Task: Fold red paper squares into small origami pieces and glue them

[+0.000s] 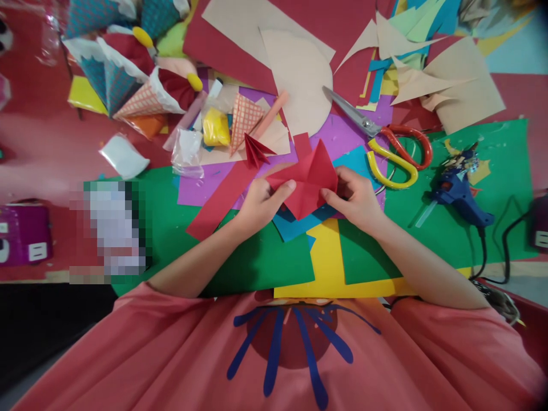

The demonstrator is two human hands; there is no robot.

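Observation:
A creased square of red paper (305, 180) is held between both hands above blue and purple sheets. My left hand (268, 200) pinches its left side, thumb on top. At its right side my right hand (353, 197) grips the paper, thumb near the edge and fingers partly behind. The paper's corners are lifted and fold lines cross its middle. Just beyond my left hand lies a small pleated red paper piece (258, 151). A red paper strip (222, 200) runs diagonally to the left of the hands.
Scissors with red and yellow handles (396, 151) lie right of my hands, blades open. Further right is a blue glue gun (460, 197) with its cord. Cone-shaped pieces (145, 97) and small bags fill the back left. Beige paper (299, 80) lies behind; green sheet (257, 257) in front.

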